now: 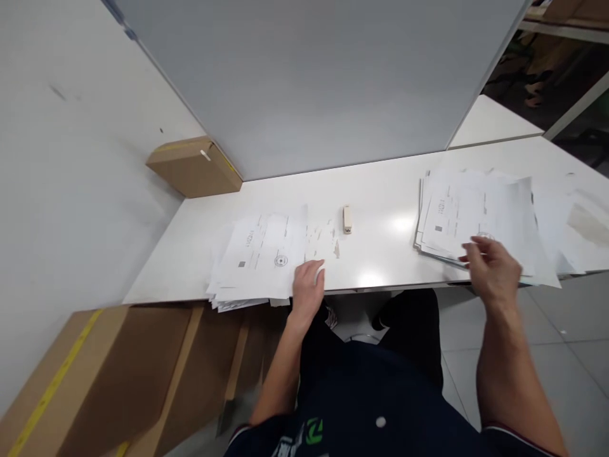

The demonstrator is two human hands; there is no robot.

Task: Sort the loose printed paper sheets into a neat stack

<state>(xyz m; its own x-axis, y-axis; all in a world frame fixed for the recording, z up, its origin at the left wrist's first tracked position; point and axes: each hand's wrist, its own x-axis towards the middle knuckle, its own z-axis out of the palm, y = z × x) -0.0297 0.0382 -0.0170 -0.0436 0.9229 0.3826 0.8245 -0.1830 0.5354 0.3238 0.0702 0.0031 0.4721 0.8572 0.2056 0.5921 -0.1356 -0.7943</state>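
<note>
1. L hand [308, 289]: at near R corner of the L stack of loose white printed paper sheets [259, 254], by front edge of the glossy white desk [375, 190]. Grip loosely spread, fingers bent, gap btwn thumb & index; nothing seen pinched.
2. R hand [495, 271]: over near edge of the R stack of white printed sheets [507, 206], fingers curled, thumb side down twd paper. Slightly blurred; can't tell if grip has a sheet or is just above it.
3. Stack pos.: both on desk, well apart, one ea. side. L one fanned, w/ some sheets past front edge; R one also uneven, top sheet w/ round stamp partly behind R hand.
4. Small cream rectangular block w/ dark mark [347, 220]: on desk btwn stacks, nearer L one. Scuffs [337, 249] in surface just beside it.
5. Brown cardboard box [197, 171]: far L corner, tilted, next to lg. smooth grey panel [323, 82] at back of desk.
</note>
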